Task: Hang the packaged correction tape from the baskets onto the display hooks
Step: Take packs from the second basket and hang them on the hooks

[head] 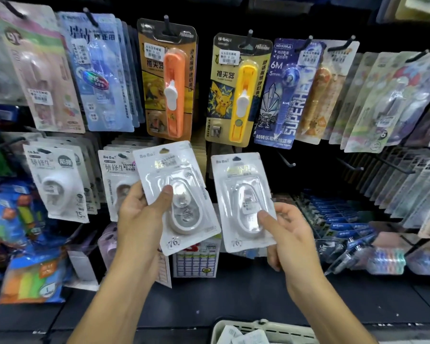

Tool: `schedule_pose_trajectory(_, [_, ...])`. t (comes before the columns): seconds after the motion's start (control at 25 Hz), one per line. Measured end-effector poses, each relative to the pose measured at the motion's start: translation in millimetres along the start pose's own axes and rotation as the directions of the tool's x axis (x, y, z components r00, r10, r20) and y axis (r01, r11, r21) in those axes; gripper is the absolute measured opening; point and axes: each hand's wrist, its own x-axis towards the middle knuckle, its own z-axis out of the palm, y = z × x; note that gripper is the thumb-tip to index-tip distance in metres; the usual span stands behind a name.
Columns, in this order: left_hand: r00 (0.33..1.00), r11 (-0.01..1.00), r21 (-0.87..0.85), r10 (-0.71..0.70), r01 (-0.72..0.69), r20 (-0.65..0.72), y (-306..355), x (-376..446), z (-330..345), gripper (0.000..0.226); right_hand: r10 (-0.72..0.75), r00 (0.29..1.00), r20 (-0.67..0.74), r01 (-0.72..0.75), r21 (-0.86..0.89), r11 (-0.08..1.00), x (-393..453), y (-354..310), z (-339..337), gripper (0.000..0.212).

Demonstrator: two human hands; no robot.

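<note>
My left hand (144, 209) grips a white blister pack of correction tape (181, 194), tilted left, with more packs stacked behind it. My right hand (283, 232) pinches a second white correction tape pack (243, 199) by its lower right edge and holds it upright in front of the display. Bare black display hooks (287, 161) stick out just right of that pack. A pale basket (266, 331) with more packs sits at the bottom edge of the view.
Hanging packs fill the black display wall: orange (171, 80) and yellow (238, 90) clip pushers above, white tape packs (60, 182) at left, blue pen packs (283, 95) and angled racks (407, 182) at right. Sticky notes (32, 281) lie lower left.
</note>
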Motion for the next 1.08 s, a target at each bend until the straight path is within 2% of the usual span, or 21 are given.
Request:
schedule_pose_trajectory(0.08, [1.0, 1.0, 0.006, 0.008, -0.008, -0.019, 0.3, 1.1, -1.2, 0.022, -0.028, 0.994, -0.101, 0.027, -0.016, 1.0, -4.8, -0.6, -4.5, 0.014])
schedule_pose_trajectory(0.2, [0.999, 0.998, 0.046, 0.044, -0.043, -0.023, -0.9, -1.4, 2.4, 0.024, -0.11, 0.98, -0.167, 0.099, -0.073, 0.992, -4.4, -3.2, 2.0, 0.02])
schedule_pose_trajectory(0.28, [0.998, 0.997, 0.053, 0.057, -0.056, -0.009, -1.0, -2.6, 5.9, 0.026, -0.061, 0.993, -0.099, 0.064, 0.031, 0.997, 3.5, -8.1, 12.8, 0.041])
schedule_pose_trajectory(0.36, [0.999, 0.997, 0.056, 0.049, -0.049, -0.001, -2.5, -1.9, 7.9, 0.026, 0.052, 0.996, 0.07, -0.067, 0.237, 0.969, 9.4, -10.7, 18.3, 0.079])
schedule_pose_trajectory(0.4, [0.999, 0.997, 0.057, 0.045, -0.045, -0.001, -4.3, -1.1, 8.4, 0.026, 0.082, 0.984, 0.158, -0.125, 0.286, 0.95, 10.0, -9.9, 19.9, 0.086])
schedule_pose_trajectory(0.48, [0.999, 0.998, 0.055, 0.032, -0.034, 0.03, -8.4, -0.5, 9.9, 0.024, 0.106, 0.947, 0.302, -0.177, 0.22, 0.959, 5.9, -5.9, 23.7, 0.076])
schedule_pose_trajectory(0.56, [0.994, 0.998, 0.059, -0.003, -0.004, 0.113, -11.3, -0.3, 14.3, 0.021, 0.084, 0.923, 0.375, -0.099, 0.021, 0.995, 2.5, -1.2, 27.6, 0.054])
schedule_pose_trajectory(0.6, [0.987, 0.997, 0.07, -0.024, 0.013, 0.162, -12.4, 0.5, 16.1, 0.021, 0.059, 0.928, 0.368, -0.047, -0.04, 0.998, 1.4, -0.6, 29.5, 0.041])
schedule_pose_trajectory(0.68, [0.976, 0.992, 0.127, -0.039, 0.012, 0.214, -12.5, 2.3, 18.7, 0.02, 0.017, 0.955, 0.298, -0.008, -0.032, 0.999, 1.1, -4.0, 28.8, 0.026])
schedule_pose_trajectory(0.72, [0.979, 0.975, 0.217, -0.007, -0.038, 0.203, -12.4, 4.7, 18.1, 0.019, 0.007, 0.967, 0.254, -0.007, 0.001, 1.0, 1.2, -5.9, 25.7, 0.023])
schedule_pose_trajectory(0.8, [0.976, 0.849, 0.492, 0.12, -0.195, 0.181, -11.9, 10.3, 14.1, 0.024, 0.008, 0.987, 0.162, -0.013, 0.027, 1.0, 0.6, -6.3, 15.7, 0.021])
schedule_pose_trajectory(0.88, [0.962, 0.707, 0.653, 0.198, -0.273, 0.188, -10.2, 11.7, 12.1, 0.035, 0.002, 0.997, 0.073, -0.003, 0.013, 1.0, -2.8, -3.1, 3.0, 0.019])
schedule_pose_trajectory(1.08, [0.958, 0.626, 0.726, 0.206, -0.286, 0.2, -7.2, 10.3, 11.5, 0.047, -0.043, 0.999, -0.033, 0.041, -0.048, 0.998, -12.7, 0.3, -6.4, 0.026])
